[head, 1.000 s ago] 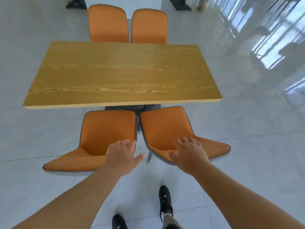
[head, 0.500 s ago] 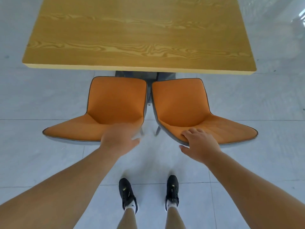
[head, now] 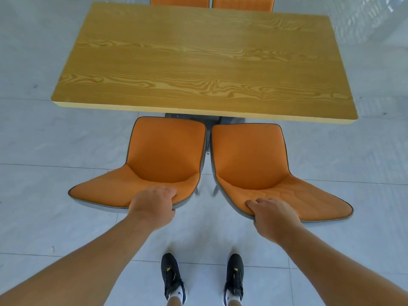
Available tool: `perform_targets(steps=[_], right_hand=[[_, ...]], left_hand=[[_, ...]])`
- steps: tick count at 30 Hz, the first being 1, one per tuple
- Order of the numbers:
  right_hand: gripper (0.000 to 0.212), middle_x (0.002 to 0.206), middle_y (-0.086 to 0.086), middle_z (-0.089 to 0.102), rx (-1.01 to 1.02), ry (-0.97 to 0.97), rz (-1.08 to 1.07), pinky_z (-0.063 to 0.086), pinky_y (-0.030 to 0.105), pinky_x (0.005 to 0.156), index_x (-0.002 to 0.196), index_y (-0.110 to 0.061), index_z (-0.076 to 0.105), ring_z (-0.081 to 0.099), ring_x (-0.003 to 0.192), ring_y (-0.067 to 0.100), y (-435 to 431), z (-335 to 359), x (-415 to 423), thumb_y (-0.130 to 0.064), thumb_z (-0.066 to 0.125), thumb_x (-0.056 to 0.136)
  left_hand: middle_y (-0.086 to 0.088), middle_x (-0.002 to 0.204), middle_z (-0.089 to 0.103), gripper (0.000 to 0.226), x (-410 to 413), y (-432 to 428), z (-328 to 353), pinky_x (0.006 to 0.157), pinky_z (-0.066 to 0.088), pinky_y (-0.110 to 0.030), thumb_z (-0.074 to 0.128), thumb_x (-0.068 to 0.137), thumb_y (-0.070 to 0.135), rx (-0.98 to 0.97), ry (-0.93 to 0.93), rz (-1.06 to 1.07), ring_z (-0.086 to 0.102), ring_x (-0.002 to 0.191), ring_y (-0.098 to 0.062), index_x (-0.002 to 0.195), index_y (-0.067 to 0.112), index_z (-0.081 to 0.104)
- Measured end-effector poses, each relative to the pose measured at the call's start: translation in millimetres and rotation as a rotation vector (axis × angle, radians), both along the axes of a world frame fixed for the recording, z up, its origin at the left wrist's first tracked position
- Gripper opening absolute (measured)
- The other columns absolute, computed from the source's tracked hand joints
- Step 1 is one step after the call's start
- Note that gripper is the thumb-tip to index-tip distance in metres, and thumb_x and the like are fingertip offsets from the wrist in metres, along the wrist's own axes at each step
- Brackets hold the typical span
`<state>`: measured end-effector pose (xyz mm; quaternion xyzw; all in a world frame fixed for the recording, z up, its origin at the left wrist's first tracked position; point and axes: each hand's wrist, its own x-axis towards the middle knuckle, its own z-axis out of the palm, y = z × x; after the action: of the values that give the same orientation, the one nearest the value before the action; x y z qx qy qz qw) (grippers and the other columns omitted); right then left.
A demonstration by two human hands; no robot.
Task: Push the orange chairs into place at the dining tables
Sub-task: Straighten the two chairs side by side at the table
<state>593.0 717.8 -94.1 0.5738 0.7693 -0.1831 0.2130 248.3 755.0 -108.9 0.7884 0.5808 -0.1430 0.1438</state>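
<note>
Two orange chairs stand side by side at the near edge of a wooden dining table (head: 198,62). My left hand (head: 153,206) grips the top edge of the left chair's backrest (head: 159,160). On the right chair (head: 254,164), my right hand (head: 274,215) holds the backrest's top edge, fingers curled over the orange padding. Both seats face the table, their front edges just short of the tabletop. Two more orange chairs (head: 212,1) show at the table's far side, mostly cut off by the frame.
Pale glossy floor tiles (head: 44,217) surround the table. My two feet in black shoes (head: 172,277) stand just behind the chairs. The grey table base (head: 192,118) is partly visible under the top between the chairs.
Both hands came down from hovering onto the backrests' top edges and closed on them. I stepped closer, feet now side by side, and the view tilted down over the chairs.
</note>
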Motion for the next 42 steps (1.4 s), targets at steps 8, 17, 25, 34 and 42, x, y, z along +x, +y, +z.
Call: perform_targets(steps=[8,17,25,34,42], right_hand=[[0.006,0.074,-0.006,0.042,-0.014,0.205,0.03,0.028,0.032,0.051,0.092,-0.02,0.05,0.046,0.071,0.023,-4,12,-78,-0.016,0.053,0.096],[0.01,0.085,-0.001,0.06,0.045,0.225,0.106,0.045,0.034,0.059,0.106,-0.019,0.06,0.049,0.071,0.02,-2,6,-64,-0.023,0.052,0.101],[0.016,0.09,0.0,0.061,0.043,0.19,0.1,0.037,0.033,0.059,0.111,-0.019,0.06,0.045,0.075,0.021,-17,-3,-58,-0.022,0.051,0.099],[0.02,0.095,0.0,0.066,0.047,0.193,0.121,0.057,0.037,0.07,0.117,-0.02,0.062,0.056,0.08,0.02,-14,2,-52,-0.024,0.049,0.101],[0.023,0.101,-0.002,0.067,0.096,0.209,0.07,0.057,0.035,0.075,0.119,-0.022,0.062,0.059,0.088,0.02,-18,0,-55,-0.026,0.052,0.099]], left_hand=[[0.011,0.064,0.045,0.021,-4,-4,3,0.045,0.028,-0.025,0.068,0.08,0.036,0.013,-0.048,-0.03,0.048,0.057,-0.012,0.077,0.031,0.049],[0.01,0.056,0.044,0.035,0,-6,5,0.044,0.021,-0.024,0.07,0.078,0.027,0.046,-0.074,-0.033,0.04,0.048,-0.011,0.065,0.028,0.037],[0.008,0.06,0.047,0.029,13,-8,9,0.045,0.026,-0.026,0.065,0.084,0.031,0.048,-0.057,-0.044,0.045,0.052,-0.013,0.068,0.027,0.041],[0.008,0.061,0.048,0.028,17,-9,5,0.045,0.026,-0.027,0.063,0.084,0.032,0.048,-0.071,-0.034,0.047,0.053,-0.014,0.069,0.027,0.041],[0.009,0.066,0.048,0.025,17,-14,6,0.046,0.028,-0.025,0.064,0.086,0.037,0.068,-0.073,-0.012,0.047,0.056,-0.013,0.075,0.029,0.043]])
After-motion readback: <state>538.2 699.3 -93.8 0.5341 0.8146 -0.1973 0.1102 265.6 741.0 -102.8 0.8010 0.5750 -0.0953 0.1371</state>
